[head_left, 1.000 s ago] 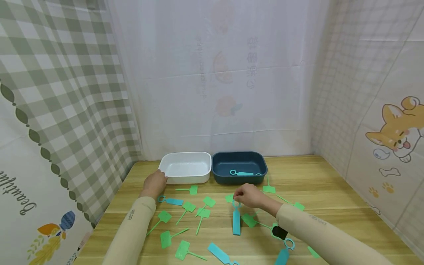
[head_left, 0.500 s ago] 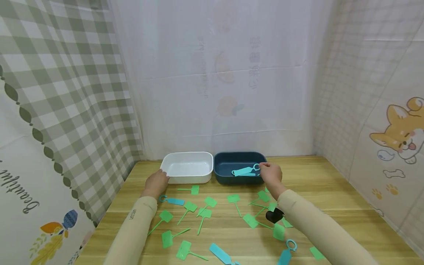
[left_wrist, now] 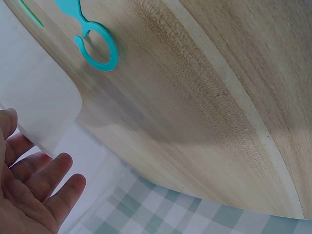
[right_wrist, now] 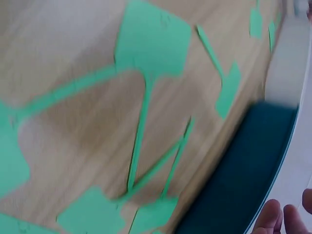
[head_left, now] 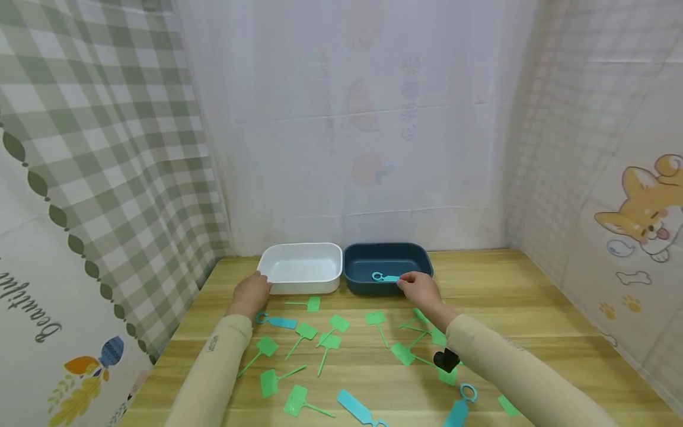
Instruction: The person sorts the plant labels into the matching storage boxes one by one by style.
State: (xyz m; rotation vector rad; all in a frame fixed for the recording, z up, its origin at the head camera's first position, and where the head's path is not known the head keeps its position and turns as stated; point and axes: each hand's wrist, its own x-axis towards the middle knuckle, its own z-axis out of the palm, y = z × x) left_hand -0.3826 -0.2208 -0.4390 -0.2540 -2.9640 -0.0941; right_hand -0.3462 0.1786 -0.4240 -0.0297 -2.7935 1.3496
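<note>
My left hand (head_left: pixel 251 295) holds the front left corner of the white bin (head_left: pixel 301 288), with thumb and fingers at its rim (left_wrist: pixel 48 83). By that wrist a blue plant label (head_left: pixel 281 323) with a hooked ring lies on the table; its ring (left_wrist: pixel 109 53) shows in the left wrist view. My right hand (head_left: pixel 421 292) is over the front right rim of the navy bin (head_left: pixel 368 289). Its fingertips (right_wrist: pixel 270 214) are loosely bent, thumb apart, with no label between them. Inside that bin a blue label (head_left: pixel 384 277) lies partly hidden behind the fingers.
Several green plant labels (head_left: pixel 376 318) are scattered over the wooden table (head_left: pixel 480 284). Two more blue labels, one in the front middle (head_left: pixel 354 407) and one at the front right (head_left: pixel 458 412), lie near me. A checked cloth (head_left: pixel 107 118) and white curtains (head_left: pixel 341 148) enclose the table.
My right hand carried a blue label from the table up into the navy bin, let go of it, and has since shifted slightly left and down. My left hand stays on the white bin.
</note>
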